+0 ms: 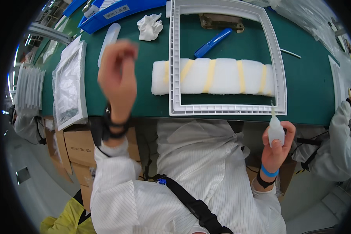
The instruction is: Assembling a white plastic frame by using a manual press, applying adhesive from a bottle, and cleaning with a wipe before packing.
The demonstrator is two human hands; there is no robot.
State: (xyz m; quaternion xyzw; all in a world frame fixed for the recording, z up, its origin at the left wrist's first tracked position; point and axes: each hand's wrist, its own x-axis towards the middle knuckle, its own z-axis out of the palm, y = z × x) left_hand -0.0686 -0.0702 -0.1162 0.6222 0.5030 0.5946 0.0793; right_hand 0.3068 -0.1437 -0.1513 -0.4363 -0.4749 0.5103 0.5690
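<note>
Green counter (144,97) carries your white frame (279,70); your right hand (277,146) pinches a small squeeze bottle (276,132) at the frame's near corner, light and soft, so grip mid-body gently; your left hand (119,78) hovers loosely curled, empty, left of the frame.

Translucent soft plastic squeeze bottle (276,132) in the right grip (277,146), matt white ribbed plastic frame (227,110) just above it, spongy white foam block (218,76), matt green tabletop (308,78)

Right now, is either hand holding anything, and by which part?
The right hand grips a small white squeeze bottle around its body, nozzle up. The left hand is raised and blurred; nothing shows in it.
</note>
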